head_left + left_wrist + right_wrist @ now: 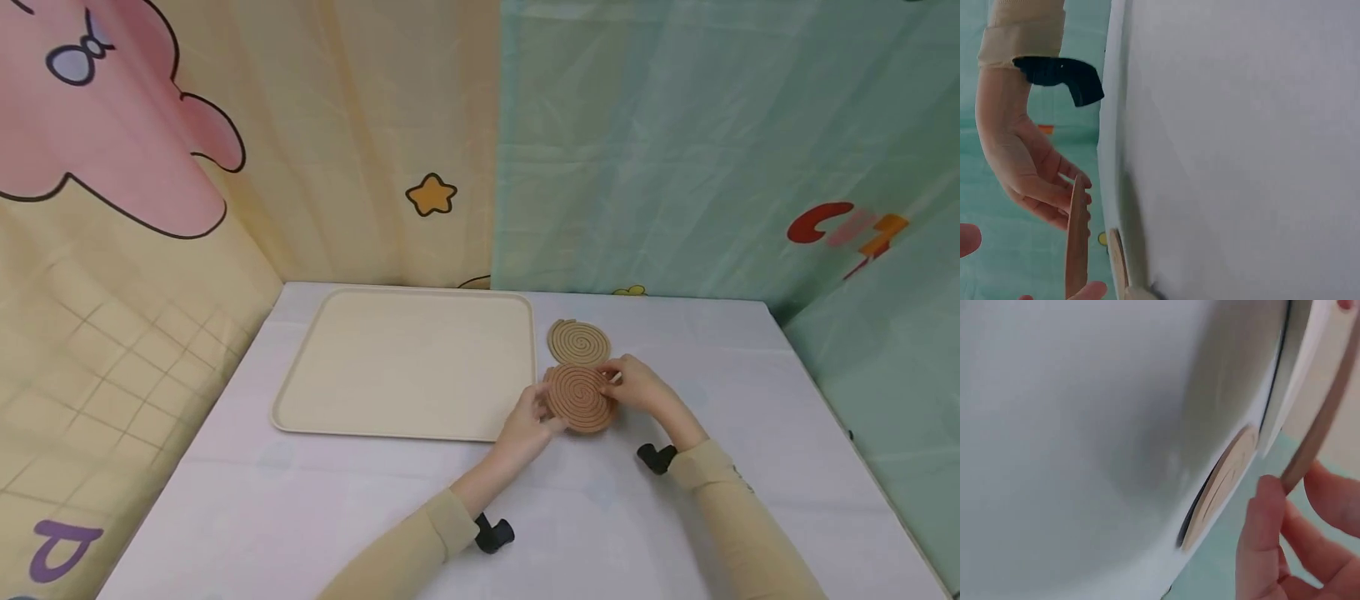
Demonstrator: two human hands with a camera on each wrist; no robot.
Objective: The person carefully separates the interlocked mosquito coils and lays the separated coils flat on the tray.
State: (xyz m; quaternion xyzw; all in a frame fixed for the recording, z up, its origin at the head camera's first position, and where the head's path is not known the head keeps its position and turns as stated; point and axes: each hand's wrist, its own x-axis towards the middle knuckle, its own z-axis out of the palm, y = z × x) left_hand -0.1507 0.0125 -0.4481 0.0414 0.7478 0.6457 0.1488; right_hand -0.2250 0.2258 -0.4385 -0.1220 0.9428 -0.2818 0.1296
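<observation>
A reddish-brown spiral coaster point(581, 398) is raised over the white tabletop, and both wrist views show it nearly edge-on. Thumb and fingers of my right hand point(637, 385) pinch its right edge. My left hand point(525, 423) is at the opposite edge with its fingers spread; one fingertip point(1091, 290) overlaps the coaster in the left wrist view, while another stands well away from it. Just behind, a lighter tan spiral coaster point(579, 342) lies flat on the table, also showing as a flat disc point(1221, 487) in the right wrist view.
Left of the coasters lies a large cream rectangular tray point(405, 362) with a low raised rim. Black wrist mounts point(493, 533) project beside both sleeves. Printed curtains point(645, 150) hang behind the table and along its sides.
</observation>
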